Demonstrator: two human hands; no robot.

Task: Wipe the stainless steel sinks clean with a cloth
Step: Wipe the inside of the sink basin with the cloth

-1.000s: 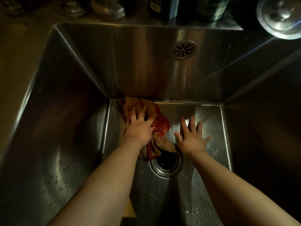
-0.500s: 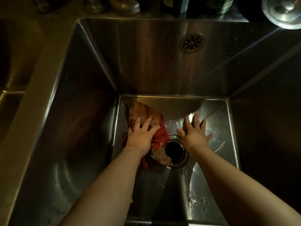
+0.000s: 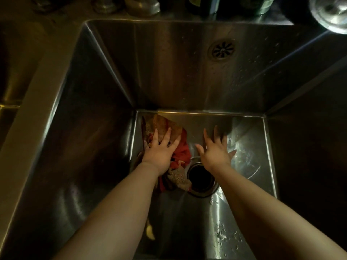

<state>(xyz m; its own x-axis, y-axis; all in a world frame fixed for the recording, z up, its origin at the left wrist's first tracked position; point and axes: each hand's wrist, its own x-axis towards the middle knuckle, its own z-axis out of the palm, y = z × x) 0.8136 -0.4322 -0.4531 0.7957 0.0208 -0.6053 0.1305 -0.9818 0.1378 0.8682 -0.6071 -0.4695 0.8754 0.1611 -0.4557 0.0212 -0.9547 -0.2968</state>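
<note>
A deep stainless steel sink fills the head view. On its floor, against the left wall, lies a crumpled red and brown cloth. My left hand presses flat on the cloth with fingers spread. To its right, my right hand rests flat on the bare wet floor, fingers spread, just beyond the round drain hole. The cloth's near end lies beside the drain's left rim.
An overflow grille sits high on the back wall. Bottles and jars line the ledge behind, with a round metal lid at the top right. A second basin lies to the left. A yellowish scrap lies on the near floor.
My left hand has slid the cloth toward the back left corner of the floor. My right hand has moved slightly farther back. The camera has shifted, showing more of the left basin.
</note>
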